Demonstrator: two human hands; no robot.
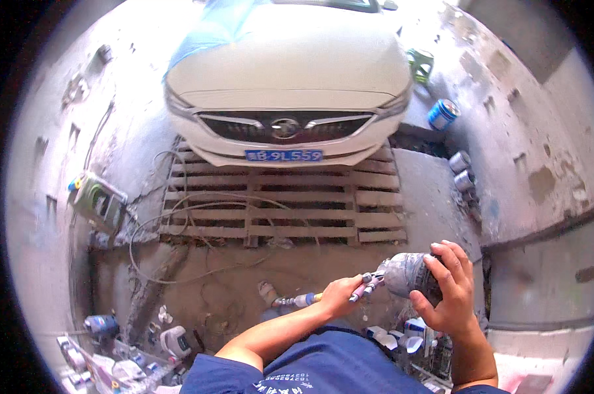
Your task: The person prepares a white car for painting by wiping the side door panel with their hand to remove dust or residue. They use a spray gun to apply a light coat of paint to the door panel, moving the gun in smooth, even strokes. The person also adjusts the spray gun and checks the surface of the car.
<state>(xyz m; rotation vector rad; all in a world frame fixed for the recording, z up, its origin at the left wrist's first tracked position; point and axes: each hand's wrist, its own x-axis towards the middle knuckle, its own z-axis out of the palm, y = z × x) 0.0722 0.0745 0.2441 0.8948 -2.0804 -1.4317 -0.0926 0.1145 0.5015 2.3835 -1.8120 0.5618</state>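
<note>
My left hand is wrapped round the handle of a paint spray gun, held in front of my body. A blue and yellow air-hose fitting runs from beneath that hand to the left. Attached to the gun is a grey, paint-stained cup, tilted over to the right with a dark end. Around this dark end curl the fingers and thumb of my right hand. What the cup contains is hidden.
A white car, partly under blue sheeting, stands ahead by a wooden pallet. A hose loops across the floor. Cans line the right wall; a green-labelled container is left. Bottles and clutter lie near me.
</note>
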